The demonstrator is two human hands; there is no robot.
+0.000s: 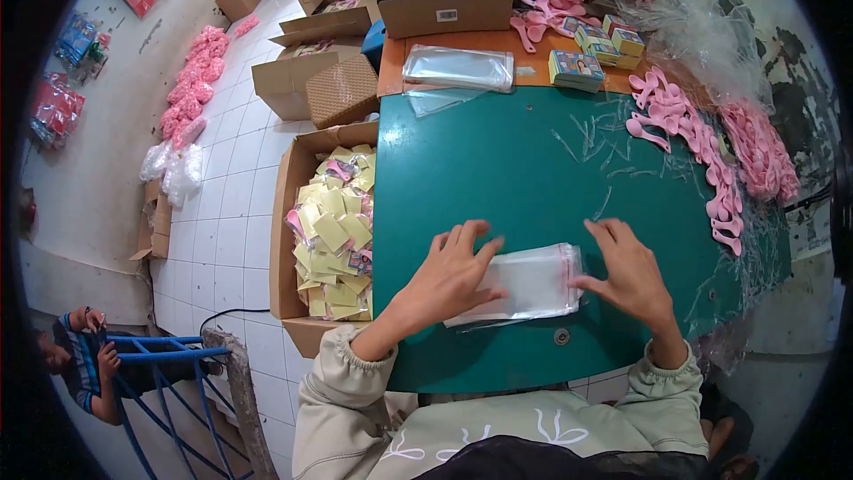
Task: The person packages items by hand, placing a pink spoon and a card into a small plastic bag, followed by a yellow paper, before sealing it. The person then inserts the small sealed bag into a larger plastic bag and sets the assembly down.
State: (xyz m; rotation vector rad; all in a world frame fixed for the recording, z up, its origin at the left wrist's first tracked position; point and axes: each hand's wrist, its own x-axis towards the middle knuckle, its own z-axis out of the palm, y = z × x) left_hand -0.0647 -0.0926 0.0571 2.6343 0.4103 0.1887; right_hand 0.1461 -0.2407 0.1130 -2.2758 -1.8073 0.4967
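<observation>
A stack of clear plastic bags (535,283) lies on the green table, with a reddish strip along its right end. My left hand (451,274) is at the left end of the stack, fingers spread and slightly blurred, thumb over the plastic. On the other side, my right hand (627,277) is open too, its thumb right at the stack's right edge and its fingers raised. Neither hand grips anything. Thin clear plastic strips (582,138) are scattered on the table beyond the hands.
Pink spoons (680,116) lie along the table's right side. Card stacks (576,71) and more clear bags (458,67) sit at the back. Left of the table stands a carton (283,258) of packed yellow-card packets. A person (84,356) sits at far left by blue rails (173,348).
</observation>
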